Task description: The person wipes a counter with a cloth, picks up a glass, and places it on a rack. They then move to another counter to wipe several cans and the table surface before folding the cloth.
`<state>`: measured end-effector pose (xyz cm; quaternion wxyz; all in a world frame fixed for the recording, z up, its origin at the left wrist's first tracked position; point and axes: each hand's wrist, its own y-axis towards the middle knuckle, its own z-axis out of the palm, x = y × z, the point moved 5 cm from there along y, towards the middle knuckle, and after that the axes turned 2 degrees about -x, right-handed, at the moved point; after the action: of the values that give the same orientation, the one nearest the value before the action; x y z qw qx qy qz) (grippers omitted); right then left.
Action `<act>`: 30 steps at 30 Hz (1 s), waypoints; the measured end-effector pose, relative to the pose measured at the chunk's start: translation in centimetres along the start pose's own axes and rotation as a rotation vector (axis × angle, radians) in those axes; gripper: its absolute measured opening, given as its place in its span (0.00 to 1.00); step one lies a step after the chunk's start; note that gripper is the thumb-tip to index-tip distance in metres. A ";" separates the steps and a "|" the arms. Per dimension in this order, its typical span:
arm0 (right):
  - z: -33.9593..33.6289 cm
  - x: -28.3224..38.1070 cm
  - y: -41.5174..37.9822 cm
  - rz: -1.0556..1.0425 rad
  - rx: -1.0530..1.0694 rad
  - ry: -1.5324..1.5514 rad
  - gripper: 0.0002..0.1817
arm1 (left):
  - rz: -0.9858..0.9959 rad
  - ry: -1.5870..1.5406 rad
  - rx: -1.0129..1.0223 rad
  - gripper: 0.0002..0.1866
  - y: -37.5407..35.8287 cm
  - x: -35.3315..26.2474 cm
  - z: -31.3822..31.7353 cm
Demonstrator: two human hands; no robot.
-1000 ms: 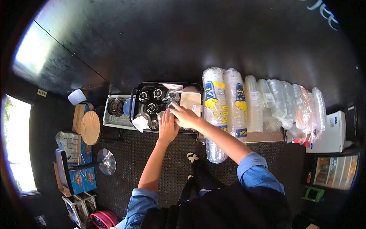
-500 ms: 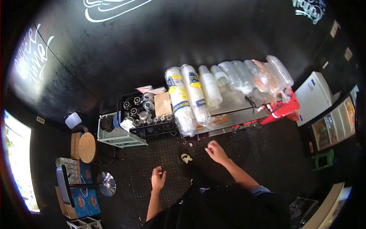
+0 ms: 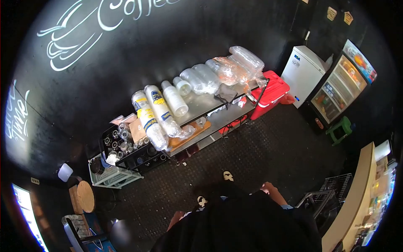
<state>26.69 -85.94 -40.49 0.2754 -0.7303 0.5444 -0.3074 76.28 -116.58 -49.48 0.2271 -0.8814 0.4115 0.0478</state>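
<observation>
Low over the dark floor, my right hand (image 3: 267,188) hangs beside my black clothing, apart from any object. Its fingers are small and partly hidden. My left hand (image 3: 178,215) shows only a little at the other side of the clothing, its fingers mostly covered. Ahead stands a metal table (image 3: 197,101) bearing a sleeve of cups in printed plastic (image 3: 147,122), a second such sleeve (image 3: 163,109), a stack of clear cups (image 3: 175,100) and several bagged stacks of clear plastic cups (image 3: 201,79). Neither hand touches these.
Left of the table, a black crate (image 3: 108,133) holds several glass jars. A red cooler box (image 3: 270,90), a white freezer (image 3: 303,71) and a glass-door fridge (image 3: 338,88) stand right. Nearby are a green stool (image 3: 341,129), a wooden counter (image 3: 354,197) and a round stool (image 3: 85,196).
My view has swung to the right, bringing the fridge and counter further in. Both hands have dropped back closer to my body, and the left is now mostly hidden.
</observation>
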 end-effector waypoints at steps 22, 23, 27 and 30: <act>-31.4 25.0 11.9 -0.986 -0.302 0.594 0.15 | 0.349 -0.521 -0.574 0.29 47.5 -36.7 -35.0; -31.6 26.6 11.8 -1.035 -0.292 0.571 0.18 | 0.340 -0.526 -0.562 0.29 48.5 -36.3 -34.4; -33.7 32.6 14.9 -1.013 -0.267 0.408 0.31 | 0.220 -0.566 -0.563 0.33 53.6 -35.2 -35.1; -35.7 36.9 18.7 -1.027 -0.503 0.202 0.33 | 0.147 -0.569 -0.518 0.35 55.7 -33.8 -34.5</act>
<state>-3.64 -128.68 -25.23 -0.1445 -0.9109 0.2002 -0.3307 8.93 -139.11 -29.68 0.0980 -0.8291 0.3686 0.4088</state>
